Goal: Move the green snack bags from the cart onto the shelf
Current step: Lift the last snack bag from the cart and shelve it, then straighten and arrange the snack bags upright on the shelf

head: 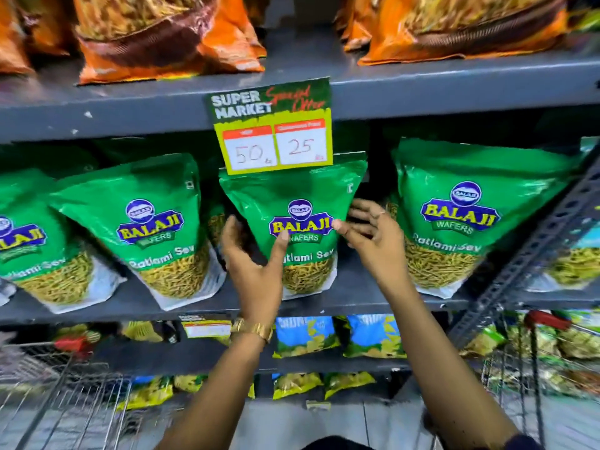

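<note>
A green snack bag [292,203] marked Balaji Ratlami Sev stands upright on the middle grey shelf [357,300], under the price sign. My left hand [253,267] cups its lower left side, thumb across the front. My right hand [373,235] is at its right edge, thumb touching the front, fingers spread apart. More green bags stand along the same shelf: one to the left [143,222], one to the right [461,209], and one at the far left edge [29,241]. A wire cart [532,362] with green bags in it shows at the lower right.
A yellow-green price sign [272,125] hangs from the upper shelf edge over the held bag's top. Orange bags [156,34] fill the top shelf. Blue and yellow bags [305,336] sit below. A second wire cart [65,384] is at lower left. A perforated metal upright [532,254] stands at right.
</note>
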